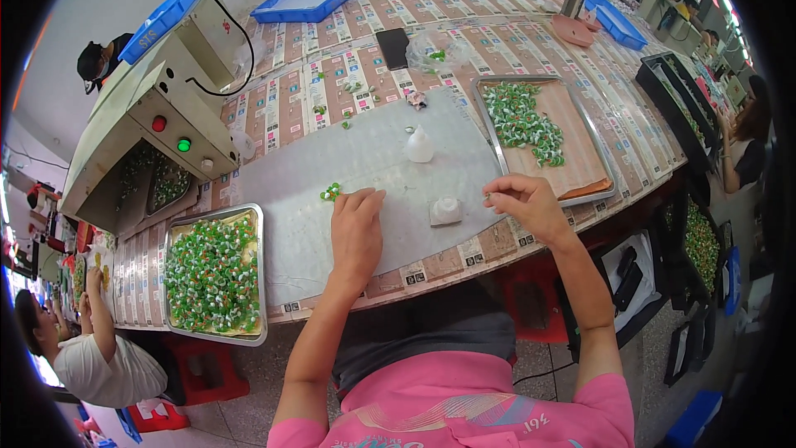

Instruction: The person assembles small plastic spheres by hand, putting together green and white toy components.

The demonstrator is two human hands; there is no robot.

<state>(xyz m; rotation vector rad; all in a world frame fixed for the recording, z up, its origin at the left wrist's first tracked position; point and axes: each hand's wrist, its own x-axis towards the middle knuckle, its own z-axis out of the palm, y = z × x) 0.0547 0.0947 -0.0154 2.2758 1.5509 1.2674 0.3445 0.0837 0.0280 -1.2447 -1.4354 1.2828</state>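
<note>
Two hands work side by side on the grey mat (365, 166) covering your tabletop (332, 83). Your left hand (356, 228) lies flat, fingers together and holding nothing, just beside a small cluster of green-and-white pieces (331, 192), as if keeping them within reach. Your right hand (531, 206) pinches its fingers narrowly around something too small to make out. Between them sits a small white cap (445, 211); farther back stands a white squeeze bottle (419, 145). At your left, a metal tray (259, 274) is heaped with pieces; the right tray (580, 141) is only partly filled, at its far end.
</note>
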